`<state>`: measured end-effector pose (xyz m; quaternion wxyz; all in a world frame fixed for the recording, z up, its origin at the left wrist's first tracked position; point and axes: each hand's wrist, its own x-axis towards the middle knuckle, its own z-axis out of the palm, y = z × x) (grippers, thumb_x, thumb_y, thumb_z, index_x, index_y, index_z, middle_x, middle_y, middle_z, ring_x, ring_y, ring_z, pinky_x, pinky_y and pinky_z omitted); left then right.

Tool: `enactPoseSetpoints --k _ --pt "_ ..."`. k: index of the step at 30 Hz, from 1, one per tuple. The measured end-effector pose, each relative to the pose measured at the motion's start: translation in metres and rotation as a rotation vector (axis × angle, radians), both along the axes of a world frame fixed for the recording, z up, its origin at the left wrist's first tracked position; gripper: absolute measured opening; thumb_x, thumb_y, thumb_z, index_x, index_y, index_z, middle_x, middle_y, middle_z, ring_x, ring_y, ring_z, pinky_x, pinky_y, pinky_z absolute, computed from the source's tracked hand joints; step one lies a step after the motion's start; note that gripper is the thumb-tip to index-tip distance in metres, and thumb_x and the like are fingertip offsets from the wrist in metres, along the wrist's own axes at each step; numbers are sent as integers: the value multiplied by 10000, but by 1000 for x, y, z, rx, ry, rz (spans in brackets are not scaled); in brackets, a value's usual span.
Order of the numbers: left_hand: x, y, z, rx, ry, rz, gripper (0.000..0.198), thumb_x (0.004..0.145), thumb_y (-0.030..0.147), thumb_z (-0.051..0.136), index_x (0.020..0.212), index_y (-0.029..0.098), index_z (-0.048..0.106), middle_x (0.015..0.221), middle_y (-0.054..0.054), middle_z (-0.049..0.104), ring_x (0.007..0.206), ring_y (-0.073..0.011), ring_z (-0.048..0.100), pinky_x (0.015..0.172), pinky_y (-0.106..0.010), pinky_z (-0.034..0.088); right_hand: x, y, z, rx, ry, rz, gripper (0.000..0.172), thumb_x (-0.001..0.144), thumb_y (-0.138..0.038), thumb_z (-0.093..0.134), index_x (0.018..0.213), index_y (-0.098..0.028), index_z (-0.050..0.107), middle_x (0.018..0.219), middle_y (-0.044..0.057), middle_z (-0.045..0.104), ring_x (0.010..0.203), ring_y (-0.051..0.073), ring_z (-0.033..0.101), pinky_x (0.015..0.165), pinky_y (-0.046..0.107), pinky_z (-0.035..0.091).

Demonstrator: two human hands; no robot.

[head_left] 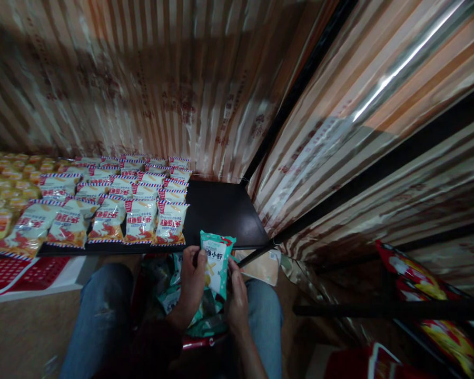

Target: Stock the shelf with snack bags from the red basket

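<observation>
Between my two hands is a teal and white snack bag point(216, 260), held upright at the front edge of a black shelf point(225, 210). My left hand point(191, 279) grips the bag's left side with its thumb on the front. On the right side, the fingers of my right hand point(236, 289) are closed on the bag's edge. Below, between my knees, a basket point(197, 343) holds more teal snack bags point(169, 299), partly hidden by my hands and forearms. White and orange snack bags point(140, 218) stand in rows on the shelf, left of the held bag.
Yellow packages point(11, 179) fill the shelf's far left. Beneath it sits a red basket point(23, 273). A black post point(300, 226) rises diagonally at the shelf's right end, before striped sheeting point(161, 79). Red and yellow bags point(414, 279) lie on a rack at right.
</observation>
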<state>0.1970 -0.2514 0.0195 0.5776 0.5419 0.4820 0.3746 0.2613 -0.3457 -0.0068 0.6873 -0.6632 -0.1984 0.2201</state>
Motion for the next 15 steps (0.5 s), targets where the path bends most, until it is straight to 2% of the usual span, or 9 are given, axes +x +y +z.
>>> enactPoseSetpoints --k 3,7,11,15 --pt "4 2 1 17 20 12 281 799 483 430 843 218 513 844 -36 593 840 -202 578 803 -344 466 -4 1 5 8 40 5 601 850 -608 465 1284 -205 565 1362 88 545 1292 259 460 1077 423 353" --pt "4 3 2 -14 55 -34 307 817 472 398 743 223 563 772 -37 614 803 -219 580 819 -380 456 -7 2 8 -38 22 -29 642 826 -617 494 1292 -179 563 1385 105 520 1332 274 411 1114 435 300" --pt "0 -1 7 -47 7 -113 386 858 432 318 865 210 633 936 -72 683 933 -223 613 912 -386 444 -6 2 12 -74 -57 -7 636 851 -600 461 1325 -182 529 1386 105 519 1306 271 446 1077 435 360" --pt "-3 -5 17 -107 -98 -195 409 843 476 391 996 200 650 1107 -70 681 1084 -223 590 985 -352 423 -6 3 19 -122 -188 -4 579 879 -563 428 1313 -195 540 1381 98 525 1304 259 451 1097 447 337"
